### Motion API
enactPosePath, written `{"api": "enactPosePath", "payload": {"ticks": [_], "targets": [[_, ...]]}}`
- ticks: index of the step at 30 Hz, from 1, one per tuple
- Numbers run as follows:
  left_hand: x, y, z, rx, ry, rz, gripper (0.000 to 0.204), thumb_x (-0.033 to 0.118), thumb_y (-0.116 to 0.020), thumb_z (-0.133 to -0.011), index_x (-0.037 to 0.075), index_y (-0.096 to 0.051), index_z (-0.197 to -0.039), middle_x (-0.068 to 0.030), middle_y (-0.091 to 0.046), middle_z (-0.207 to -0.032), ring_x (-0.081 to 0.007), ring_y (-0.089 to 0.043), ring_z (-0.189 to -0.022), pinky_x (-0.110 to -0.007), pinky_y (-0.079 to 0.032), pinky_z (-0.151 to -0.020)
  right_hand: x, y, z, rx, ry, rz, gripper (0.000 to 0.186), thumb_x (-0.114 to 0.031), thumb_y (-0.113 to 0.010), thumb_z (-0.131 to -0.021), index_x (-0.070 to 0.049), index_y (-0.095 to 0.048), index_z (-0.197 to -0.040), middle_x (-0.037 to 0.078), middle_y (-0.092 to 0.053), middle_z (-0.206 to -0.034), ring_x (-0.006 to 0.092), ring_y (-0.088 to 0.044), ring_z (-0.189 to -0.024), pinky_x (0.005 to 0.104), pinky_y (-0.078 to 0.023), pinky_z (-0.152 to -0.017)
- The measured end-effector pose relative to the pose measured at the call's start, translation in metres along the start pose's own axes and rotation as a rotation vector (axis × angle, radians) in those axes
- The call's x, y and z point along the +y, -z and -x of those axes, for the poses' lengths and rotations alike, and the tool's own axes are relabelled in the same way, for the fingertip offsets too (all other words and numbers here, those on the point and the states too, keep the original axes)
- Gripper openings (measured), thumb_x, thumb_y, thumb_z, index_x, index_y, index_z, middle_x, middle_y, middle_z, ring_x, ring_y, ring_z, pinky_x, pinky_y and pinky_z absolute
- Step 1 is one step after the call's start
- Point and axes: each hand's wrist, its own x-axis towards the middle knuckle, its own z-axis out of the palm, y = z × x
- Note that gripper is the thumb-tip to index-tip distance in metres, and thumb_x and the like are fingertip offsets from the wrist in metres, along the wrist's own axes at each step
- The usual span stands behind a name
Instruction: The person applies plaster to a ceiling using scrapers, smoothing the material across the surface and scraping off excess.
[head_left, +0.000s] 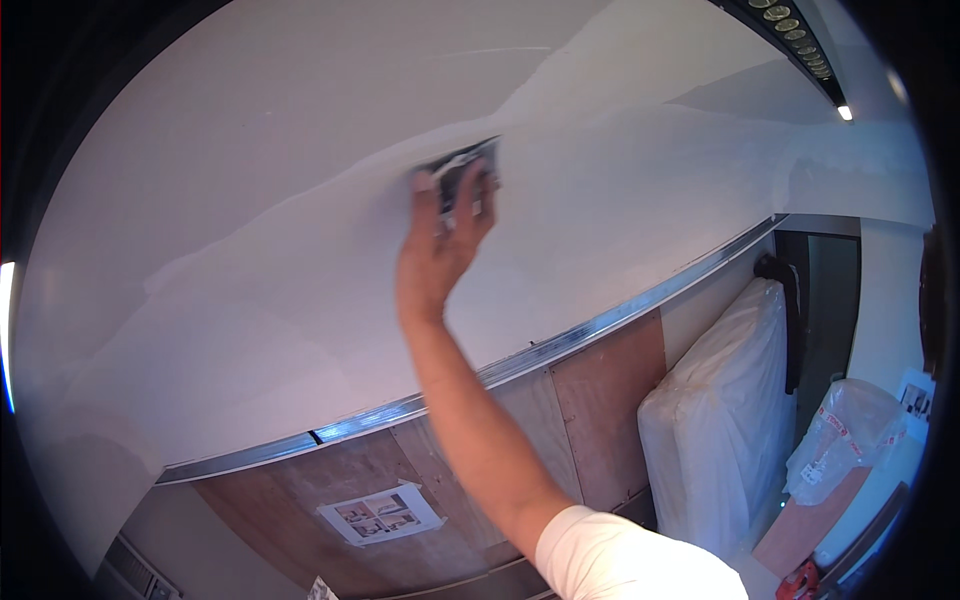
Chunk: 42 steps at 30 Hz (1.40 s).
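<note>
sanding block (462,165), dark with a grey face, pressed flat against the white ceiling (300,200), blurred in the frame. right hand (440,235) is closed around it, fingers (480,195) wrapped over the block's lower edge, arm stretched up from the lower edge in a white sleeve (620,560). left hand not in view. below the hand a metal trim strip (560,345) runs along the ceiling edge, plywood wall panels (600,400) under it, a taped paper sheet (380,515) lower left of the arm. right of the arm a plastic-wrapped mattress (715,420) stands upright against the wall, a plastic-covered bundle (840,440) beyond it.
</note>
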Motion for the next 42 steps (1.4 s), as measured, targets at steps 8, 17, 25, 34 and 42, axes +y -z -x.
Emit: {"api": "enactPosePath", "payload": {"ticks": [8, 17, 25, 34, 42], "targets": [[-0.04, 0.041, -0.046, -0.589, 0.647, 0.957, 0.029, 0.026, -0.063, -0.099, 0.007, -0.072, -0.12, -0.0021, -0.071, -0.099, -0.0144, -0.063, -0.083, -0.028, -0.05, -0.068, 0.01, 0.04, 0.07, -0.321, 0.041, -0.076, 0.071, -0.029, -0.076, -0.095, -0.017, -0.046, -0.159, 0.023, -0.022, -0.165, 0.0398, -0.024, -0.153, 0.052, -0.027, -0.122], [0.021, -0.034, -0.011, -0.253, -0.026, -0.054, 0.037, 0.022, -0.068, -0.095, 0.0, -0.069, -0.124, -0.0032, -0.071, -0.104, -0.0168, -0.065, -0.093, -0.029, -0.051, -0.077, -0.007, 0.139, -0.116, -0.043, -0.176, -0.121, 0.082, -0.052, -0.068, -0.093, -0.012, -0.043, -0.16, 0.006, -0.052, -0.146, 0.0183, -0.051, -0.108, 0.0379, -0.047, -0.096], [-0.01, -0.036, -0.026, -0.033, 0.071, -0.114, 0.037, 0.017, -0.069, -0.096, -0.001, -0.067, -0.128, -0.0065, -0.074, -0.116, -0.0171, -0.065, -0.1, -0.029, -0.051, -0.086, -0.003, 0.089, -0.112, 0.007, -0.148, -0.216, 0.08, -0.05, -0.073, -0.091, -0.012, -0.048, -0.157, 0.007, -0.054, -0.141, 0.0191, -0.055, -0.105, 0.0339, -0.048, -0.087], [0.014, -0.041, -0.015, 0.034, 0.126, 0.121, 0.028, 0.012, -0.066, -0.098, 0.002, -0.069, -0.124, -0.0042, -0.073, -0.109, -0.0157, -0.065, -0.095, -0.03, -0.052, -0.08, -0.021, -0.006, 0.017, -0.056, -0.074, -0.097, 0.072, -0.033, -0.072, -0.1, -0.009, -0.041, -0.16, 0.022, -0.025, -0.161, 0.0319, -0.038, -0.146, 0.0445, -0.046, -0.109], [-0.021, -0.004, -0.022, -0.191, 0.219, 0.298, 0.025, 0.007, -0.058, -0.1, 0.004, -0.066, -0.124, 0.0029, -0.064, -0.088, -0.0055, -0.052, -0.065, -0.024, -0.038, -0.051, -0.009, 0.042, 0.087, -0.435, -0.11, -0.138, 0.077, -0.03, -0.076, -0.095, -0.013, -0.04, -0.161, 0.021, -0.022, -0.16, 0.0322, -0.035, -0.146, 0.0443, -0.04, -0.114]]}}
